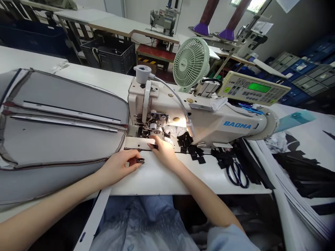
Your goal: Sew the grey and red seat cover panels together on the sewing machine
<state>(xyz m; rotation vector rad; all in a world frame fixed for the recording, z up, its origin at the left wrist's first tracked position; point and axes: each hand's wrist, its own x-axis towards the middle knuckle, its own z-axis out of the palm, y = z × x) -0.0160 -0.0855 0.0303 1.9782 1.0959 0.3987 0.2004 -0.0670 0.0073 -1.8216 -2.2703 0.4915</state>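
My left hand [119, 168] is closed in a pinch on a small dark bobbin [140, 160], just over the front of the white table. My right hand [165, 153] reaches in beneath the head of the sewing machine [167, 101], its fingers bent together around something small and dark that I cannot make out. The presser and needle parts [154, 127] are directly above those fingertips, lit by the machine's lamp [190, 127]. To the left, a large grey padded panel [65, 139] with white strips lies up against the machine bed, beside my left hand.
Black fabric pieces [197, 153] and dark-handled scissors [237, 174] lie right of my right hand. A green fan [191, 62] and a control panel [255, 88] stand behind the machine. A white strip [92, 223] hangs over the table's front edge. Long white strips [295, 188] lie far right.
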